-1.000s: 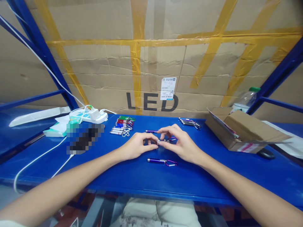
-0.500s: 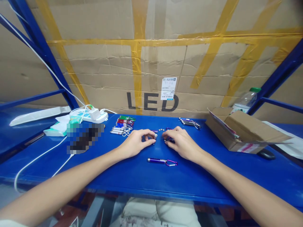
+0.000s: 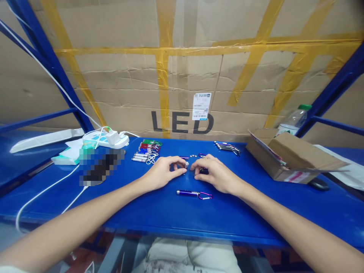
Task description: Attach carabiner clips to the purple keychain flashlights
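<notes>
My left hand (image 3: 166, 171) pinches a small silver piece (image 3: 187, 164) between thumb and fingers; it looks like button cells, but is too small to be sure. Facing it, a short gap away, my right hand (image 3: 214, 172) has its fingers curled and close together over something dark, mostly hidden under the palm. Small silver discs (image 3: 193, 156), like button cells, lie just beyond the hands. Behind the fingertips a purple tube (image 3: 184, 157) partly shows. Nearer to me lies a purple penlight (image 3: 187, 193) with a carabiner clip.
Several coloured penlights (image 3: 146, 149) lie in a row at the back left, and dark ones (image 3: 226, 147) at the back right. An open carton (image 3: 273, 159) and a bottle (image 3: 297, 119) stand right. A power strip (image 3: 113, 140) with white cables lies left on the blue table (image 3: 159, 214).
My right hand's fingertips have shifted slightly left, towards my left hand. My left hand keeps its pinch in nearly the same place.
</notes>
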{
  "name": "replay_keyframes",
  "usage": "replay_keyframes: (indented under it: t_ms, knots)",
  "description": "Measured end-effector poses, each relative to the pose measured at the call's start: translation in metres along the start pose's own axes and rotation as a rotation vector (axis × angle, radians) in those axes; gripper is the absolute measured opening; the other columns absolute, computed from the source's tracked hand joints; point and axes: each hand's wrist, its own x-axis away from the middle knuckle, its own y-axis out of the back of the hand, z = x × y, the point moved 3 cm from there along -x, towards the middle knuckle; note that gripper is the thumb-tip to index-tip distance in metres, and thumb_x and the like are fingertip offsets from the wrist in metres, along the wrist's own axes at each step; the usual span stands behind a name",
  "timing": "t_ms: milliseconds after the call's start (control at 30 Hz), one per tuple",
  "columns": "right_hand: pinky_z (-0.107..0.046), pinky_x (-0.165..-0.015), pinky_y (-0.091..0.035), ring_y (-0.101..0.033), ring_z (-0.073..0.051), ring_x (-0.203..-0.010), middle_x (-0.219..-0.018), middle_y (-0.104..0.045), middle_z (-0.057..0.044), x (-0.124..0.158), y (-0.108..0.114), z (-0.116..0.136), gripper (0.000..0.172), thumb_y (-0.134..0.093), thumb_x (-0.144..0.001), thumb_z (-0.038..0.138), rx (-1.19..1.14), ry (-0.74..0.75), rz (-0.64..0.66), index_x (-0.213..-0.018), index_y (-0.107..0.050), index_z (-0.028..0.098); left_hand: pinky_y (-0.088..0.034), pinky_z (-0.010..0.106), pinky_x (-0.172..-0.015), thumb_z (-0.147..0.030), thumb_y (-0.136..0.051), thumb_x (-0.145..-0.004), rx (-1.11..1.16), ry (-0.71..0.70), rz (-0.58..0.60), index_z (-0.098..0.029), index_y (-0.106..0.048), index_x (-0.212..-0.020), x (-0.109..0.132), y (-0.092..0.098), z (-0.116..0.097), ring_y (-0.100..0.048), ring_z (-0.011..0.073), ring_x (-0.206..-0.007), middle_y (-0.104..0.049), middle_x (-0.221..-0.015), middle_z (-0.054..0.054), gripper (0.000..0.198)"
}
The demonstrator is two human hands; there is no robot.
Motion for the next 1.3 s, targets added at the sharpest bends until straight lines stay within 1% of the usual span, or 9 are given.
replay_keyframes:
  t_ms: [100, 200, 367, 433, 600, 667, 867, 1133, 1300]
  knots:
    - [-0.044, -0.098, -0.042, -0.064, -0.027, -0.106, -0.103, -0.081, -0.003, 0.001, 0.0, -0.002, 0.016, -0.078, -0.096, 0.025, 0.017, -0.013, 0.006, -0.111, -0.071, 0.026, -0.048, 0.028, -0.078, -0.035, -0.073, -0.095, 0.007, -0.001, -0.001, -0.022, -0.079, -0.113, 0.0, 0.0, 0.0, -0.063, 0.0157, -0.079, -0.079, -0.1, 0.001, 0.023]
    - [-0.045, -0.098, -0.042, -0.063, -0.028, -0.11, -0.113, -0.08, -0.004, 0.002, 0.002, -0.003, 0.019, -0.076, -0.096, 0.022, 0.033, -0.03, 0.002, -0.114, -0.072, 0.026, -0.048, 0.028, -0.078, -0.035, -0.073, -0.095, 0.023, 0.002, 0.002, -0.021, -0.079, -0.112, 0.0, 0.0, 0.001, -0.063, 0.0156, -0.08, -0.079, -0.102, 0.001, 0.023]
    - [-0.046, -0.096, -0.043, -0.062, -0.029, -0.106, -0.102, -0.082, -0.003, 0.003, 0.002, -0.001, 0.019, -0.069, -0.098, 0.018, 0.05, -0.031, 0.006, -0.115, -0.07, 0.026, -0.048, 0.028, -0.077, -0.035, -0.074, -0.095, 0.057, 0.016, 0.023, -0.021, -0.08, -0.112, -0.001, -0.001, 0.003, -0.064, 0.0154, -0.079, -0.079, -0.097, 0.001, 0.023]
    - [-0.047, -0.096, -0.044, -0.062, -0.028, -0.104, -0.102, -0.082, -0.003, 0.003, 0.003, -0.001, 0.02, -0.068, -0.097, 0.017, 0.044, -0.028, -0.045, -0.115, -0.07, 0.026, -0.048, 0.027, -0.075, -0.035, -0.074, -0.094, 0.075, 0.017, 0.03, -0.02, -0.08, -0.112, -0.002, -0.001, 0.004, -0.064, 0.0153, -0.078, -0.078, -0.095, 0.002, 0.023]
    - [-0.044, -0.094, -0.05, -0.061, -0.027, -0.107, -0.111, -0.079, -0.004, 0.006, 0.012, 0.006, 0.027, -0.066, -0.101, 0.023, -0.1, 0.033, -0.29, -0.127, -0.067, 0.027, -0.046, 0.026, -0.071, -0.034, -0.074, -0.094, 0.092, 0.009, 0.06, -0.019, -0.081, -0.112, -0.001, -0.002, 0.002, -0.062, 0.0148, -0.075, -0.078, -0.093, 0.002, 0.025]
    - [-0.042, -0.093, -0.052, -0.061, -0.027, -0.109, -0.114, -0.078, -0.004, 0.008, 0.014, 0.011, 0.029, -0.066, -0.102, 0.026, -0.151, 0.072, -0.327, -0.131, -0.066, 0.028, -0.045, 0.026, -0.07, -0.034, -0.073, -0.094, 0.094, 0.002, 0.068, -0.02, -0.081, -0.114, 0.0, -0.003, 0.001, -0.062, 0.015, -0.075, -0.078, -0.093, 0.002, 0.026]
    - [-0.041, -0.092, -0.054, -0.062, -0.027, -0.108, -0.114, -0.079, -0.004, 0.009, 0.011, 0.021, 0.032, -0.067, -0.102, 0.025, -0.2, 0.111, -0.291, -0.133, -0.065, 0.03, -0.044, 0.026, -0.069, -0.036, -0.072, -0.095, 0.092, -0.031, 0.09, -0.02, -0.082, -0.11, 0.0, -0.005, -0.001, -0.064, 0.0165, -0.077, -0.078, -0.09, 0.002, 0.024]
    - [-0.041, -0.09, -0.052, -0.062, -0.027, -0.106, -0.113, -0.079, -0.005, 0.008, 0.008, 0.019, 0.03, -0.068, -0.103, 0.031, -0.191, 0.083, -0.299, -0.133, -0.066, 0.029, -0.046, 0.026, -0.071, -0.034, -0.072, -0.095, 0.096, -0.055, 0.087, -0.02, -0.082, -0.108, 0.001, -0.006, -0.003, -0.066, 0.0167, -0.078, -0.079, -0.091, 0.002, 0.022]
    - [-0.043, -0.092, -0.053, -0.063, -0.028, -0.106, -0.113, -0.079, -0.006, 0.008, 0.008, 0.02, 0.029, -0.069, -0.103, 0.035, -0.178, 0.066, -0.289, -0.131, -0.068, 0.029, -0.047, 0.027, -0.072, -0.034, -0.073, -0.095, 0.084, -0.056, 0.09, -0.021, -0.082, -0.111, 0.002, -0.006, -0.004, -0.067, 0.0174, -0.078, -0.079, -0.091, 0.002, 0.023]
